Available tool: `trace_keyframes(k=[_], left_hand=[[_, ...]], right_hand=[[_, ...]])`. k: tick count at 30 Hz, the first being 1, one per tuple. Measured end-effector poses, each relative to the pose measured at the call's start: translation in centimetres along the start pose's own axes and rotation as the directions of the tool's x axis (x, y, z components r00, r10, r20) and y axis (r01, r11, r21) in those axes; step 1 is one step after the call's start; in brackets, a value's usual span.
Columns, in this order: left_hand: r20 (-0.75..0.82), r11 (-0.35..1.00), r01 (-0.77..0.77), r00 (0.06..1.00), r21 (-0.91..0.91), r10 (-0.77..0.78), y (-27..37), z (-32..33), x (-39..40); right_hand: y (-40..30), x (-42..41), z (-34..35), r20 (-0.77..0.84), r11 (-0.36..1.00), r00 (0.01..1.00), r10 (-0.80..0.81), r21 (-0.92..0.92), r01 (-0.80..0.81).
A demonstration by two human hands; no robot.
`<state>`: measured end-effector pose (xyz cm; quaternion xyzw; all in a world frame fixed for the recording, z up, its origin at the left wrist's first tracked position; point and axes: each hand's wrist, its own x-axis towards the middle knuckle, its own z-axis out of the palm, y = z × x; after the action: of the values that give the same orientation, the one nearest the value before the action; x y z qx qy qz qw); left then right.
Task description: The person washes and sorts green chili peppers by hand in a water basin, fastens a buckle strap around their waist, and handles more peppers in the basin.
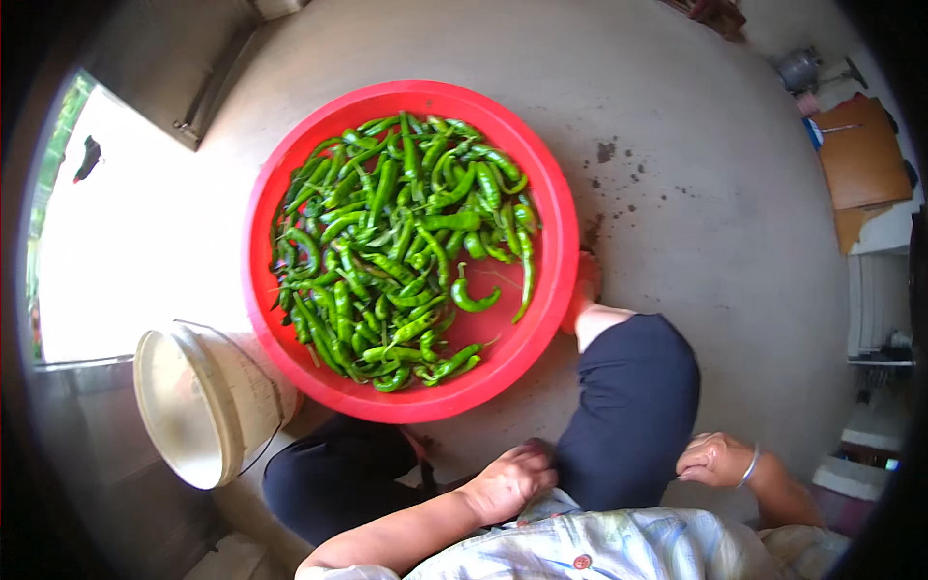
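Before me, a wide red plastic basin point(522, 312) holds many long green chili peppers point(406, 239). One curved pepper point(475, 293) lies somewhat apart on its bare right side. My left hand point(513, 477) rests low between my knees, against the inside of my right thigh and close to my shirt hem; its fingers are bent and their tips are hidden. Beside the outer side of that thigh is my right hand point(712, 460), with curled fingers and a silver bracelet point(751, 464) at the wrist. Whether either hand grips anything is not visible.
A whitish plastic bucket point(246, 384) with a wire handle lies tipped at the basin's lower left. Bright light enters a doorway point(130, 239) at left. Dark wet spots mark the concrete floor point(696, 239). A cardboard box point(859, 156) stands at far right.
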<state>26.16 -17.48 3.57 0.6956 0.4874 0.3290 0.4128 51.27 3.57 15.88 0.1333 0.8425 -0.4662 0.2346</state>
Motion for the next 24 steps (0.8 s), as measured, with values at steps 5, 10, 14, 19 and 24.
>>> trace_keyframes(k=[5, 10, 14, 19, 24], left_hand=[[-0.554, 0.849, 0.521, 0.682, -0.092, -0.478, 5.5, -12.1, -7.2], [-0.818, 0.608, 0.722, 0.101, -0.331, -0.566, 10.4, -12.1, -18.7], [-0.015, 0.04, 0.819, 0.038, -0.573, -0.999, 15.5, -6.5, -22.1], [0.224, 0.199, 0.841, 0.349, -0.502, -0.91, 16.1, -1.8, -21.6], [-0.145, 0.087, 0.64, -0.038, -0.763, -0.989, 15.9, 4.9, -27.0]], right_hand=[[-7.0, 3.8, -7.5, -0.187, 0.992, 0.974, -0.126, -0.041, 0.12], [-11.3, 11.1, -5.4, -0.183, 0.75, 0.919, -0.349, -0.642, 0.157], [-9.4, 8.5, -1.4, 0.246, 0.949, 0.969, 0.0, -0.307, 0.078], [-7.5, 5.4, 3.2, 0.528, 0.997, 0.848, 0.047, -0.077, -0.007], [-6.3, 4.6, 5.8, 0.319, 0.96, 0.94, -0.122, 0.279, 0.03]])
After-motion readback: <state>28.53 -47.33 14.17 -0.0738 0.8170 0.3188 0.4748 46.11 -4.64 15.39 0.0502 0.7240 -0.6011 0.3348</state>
